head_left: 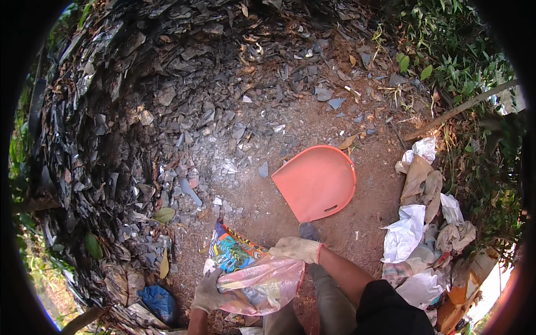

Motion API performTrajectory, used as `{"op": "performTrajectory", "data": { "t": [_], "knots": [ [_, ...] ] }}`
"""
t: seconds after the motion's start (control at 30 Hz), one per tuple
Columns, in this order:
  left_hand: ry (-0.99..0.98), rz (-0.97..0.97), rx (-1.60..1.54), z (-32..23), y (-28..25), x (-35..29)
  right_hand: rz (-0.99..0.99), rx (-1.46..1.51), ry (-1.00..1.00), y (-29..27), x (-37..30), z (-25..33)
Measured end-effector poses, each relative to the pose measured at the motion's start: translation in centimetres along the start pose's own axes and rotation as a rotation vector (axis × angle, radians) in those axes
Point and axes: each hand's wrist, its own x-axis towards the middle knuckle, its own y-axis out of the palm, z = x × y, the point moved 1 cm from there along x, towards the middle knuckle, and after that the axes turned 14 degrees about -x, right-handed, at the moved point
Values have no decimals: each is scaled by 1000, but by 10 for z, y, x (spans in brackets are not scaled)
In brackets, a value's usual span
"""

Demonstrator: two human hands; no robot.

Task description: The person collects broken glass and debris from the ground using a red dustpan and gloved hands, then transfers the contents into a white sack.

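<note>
A pinkish, see-through plastic bag [265, 287] hangs between my hands in front of my legs. My left hand [209, 292], in a pale work glove, is closed on the bag's left edge. My right hand [297, 249], in a cream glove with a red cuff edge, grips its upper right edge. A brightly patterned sheet or wrapper [233, 252] in blue, yellow and red sticks out at the bag's upper left, between the hands. Its lower part is hidden by the bag. Beyond my right hand, an orange scoop-shaped pan [318, 181] with a slotted handle hole lies on the soil.
A high bank of dark, sharp-edged shards [111, 106] curves along the left and far side. Crumpled white and brown bags [407, 231] lie in a heap at right, below a wooden pole [463, 108]. A blue plastic bag [157, 302] sits at lower left.
</note>
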Motion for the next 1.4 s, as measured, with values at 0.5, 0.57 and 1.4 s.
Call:
{"op": "performTrajectory", "data": {
  "t": [0.5,0.57,1.4],
  "knots": [
    [-191,-445,-718,-57,91,65,-793,-462,434,64,-36,46],
    [-213,-309,-764,-43,100,45,-695,-399,529,51,-30,19],
    [-1019,910,-1317,137,177,2,-439,-274,354,128,-73,6]
  ]
}}
